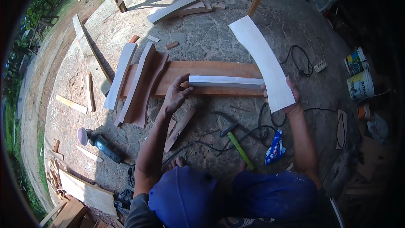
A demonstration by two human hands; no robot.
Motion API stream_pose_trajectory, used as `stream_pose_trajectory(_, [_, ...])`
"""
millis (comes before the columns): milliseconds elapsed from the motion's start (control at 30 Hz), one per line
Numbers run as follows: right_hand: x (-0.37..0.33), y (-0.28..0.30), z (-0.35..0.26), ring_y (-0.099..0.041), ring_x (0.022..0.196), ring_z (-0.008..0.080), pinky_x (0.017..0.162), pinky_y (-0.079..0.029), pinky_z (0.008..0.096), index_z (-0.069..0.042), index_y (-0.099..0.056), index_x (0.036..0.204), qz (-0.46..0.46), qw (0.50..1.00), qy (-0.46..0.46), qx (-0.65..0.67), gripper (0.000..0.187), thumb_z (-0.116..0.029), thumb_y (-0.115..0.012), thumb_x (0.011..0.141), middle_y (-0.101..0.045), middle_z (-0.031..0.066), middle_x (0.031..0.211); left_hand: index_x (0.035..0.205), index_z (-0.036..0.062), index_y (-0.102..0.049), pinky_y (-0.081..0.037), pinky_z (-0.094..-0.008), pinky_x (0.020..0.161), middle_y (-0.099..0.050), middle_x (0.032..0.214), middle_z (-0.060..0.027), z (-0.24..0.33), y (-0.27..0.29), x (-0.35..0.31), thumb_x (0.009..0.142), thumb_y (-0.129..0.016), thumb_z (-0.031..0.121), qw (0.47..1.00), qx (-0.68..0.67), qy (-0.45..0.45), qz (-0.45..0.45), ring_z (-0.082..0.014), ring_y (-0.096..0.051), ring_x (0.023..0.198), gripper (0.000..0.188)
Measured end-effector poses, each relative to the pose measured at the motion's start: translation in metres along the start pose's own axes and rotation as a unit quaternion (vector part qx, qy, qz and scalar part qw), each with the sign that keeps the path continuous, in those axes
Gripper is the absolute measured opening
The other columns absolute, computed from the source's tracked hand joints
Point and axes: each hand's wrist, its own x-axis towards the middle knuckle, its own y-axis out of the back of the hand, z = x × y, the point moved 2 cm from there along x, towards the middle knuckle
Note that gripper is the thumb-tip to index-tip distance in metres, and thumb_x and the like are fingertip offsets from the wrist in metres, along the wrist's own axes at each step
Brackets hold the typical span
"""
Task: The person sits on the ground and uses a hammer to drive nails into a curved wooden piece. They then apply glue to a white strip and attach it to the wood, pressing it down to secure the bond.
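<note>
My left hand [176, 93] is closed on the left end of a narrow, pale wooden strip [225, 80]. The strip lies crosswise in front of me, and its right end meets a broad, curved pale board [265, 61]; whether the two are joined I cannot tell. Around the lower end of that curved board my right hand [294, 98] is closed, partly hidden behind it. Beneath both pieces lies a long reddish-brown plank [211, 68]. Curved moulded wooden pieces [143, 86] rest across the plank's left end, beside another pale curved board [121, 76].
An angle grinder [103, 145] lies lower left, its cord crossing the concrete. A hammer with a green handle [239, 147] and a blue-white packet [275, 147] lie near my knees. Wood offcuts [181, 8] are stacked farther away. Paint buckets [360, 85] stand at the right.
</note>
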Motion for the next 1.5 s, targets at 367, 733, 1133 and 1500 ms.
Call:
stream_pose_trajectory(367, [-0.001,-0.006,-0.012,-0.066,0.112,0.0287,0.094,-0.058,0.0408,-0.008,-0.033,0.156,0.075,0.984,0.073,-0.142,0.090,-0.035,-0.077,0.082,-0.061,0.0195,0.126,0.126,0.0039,-0.060,-0.052,-0.0345,0.096,-0.067,0.119,-0.0078,0.007,-0.006,0.011,0.103,-0.061,0.016,0.994,-0.083,-0.070,-0.003,-0.0151,-0.064,0.104,0.026])
stream_pose_trajectory(733, [-0.003,-0.028,-0.016,-0.056,0.108,0.0188,0.101,-0.044,0.0334,-0.002,-0.037,0.155,0.096,0.907,0.181,-0.367,0.097,-0.025,-0.074,0.068,-0.056,0.0079,0.125,0.123,0.0001,-0.058,-0.054,-0.0249,0.067,-0.066,0.089,-0.0046,0.147,0.013,0.040,0.109,-0.053,0.025,0.967,-0.061,-0.202,0.139,-0.0094,-0.063,0.075,0.029])
stream_pose_trajectory(1133, [-0.010,-0.046,0.068,-0.057,0.112,0.0156,0.097,-0.047,0.0322,-0.003,-0.034,0.157,0.003,0.964,0.100,-0.247,0.083,-0.034,-0.074,0.090,-0.054,0.0095,0.136,0.123,0.0048,-0.067,-0.051,-0.0253,0.045,-0.067,0.089,-0.0050,0.156,-0.009,0.045,0.108,-0.053,0.032,0.993,-0.053,-0.067,0.084,-0.0106,-0.064,0.066,0.034])
stream_pose_trajectory(1500, [-0.019,-0.058,0.104,-0.056,0.124,0.0203,0.107,-0.044,0.0385,-0.010,-0.030,0.160,0.009,0.986,0.065,-0.155,0.079,-0.027,-0.070,0.094,-0.052,0.0083,0.144,0.116,0.0001,-0.069,-0.056,-0.0346,0.060,-0.072,0.088,-0.0146,0.186,-0.025,0.039,0.107,-0.050,0.030,0.965,0.196,-0.147,0.091,-0.0218,-0.070,0.068,0.037])
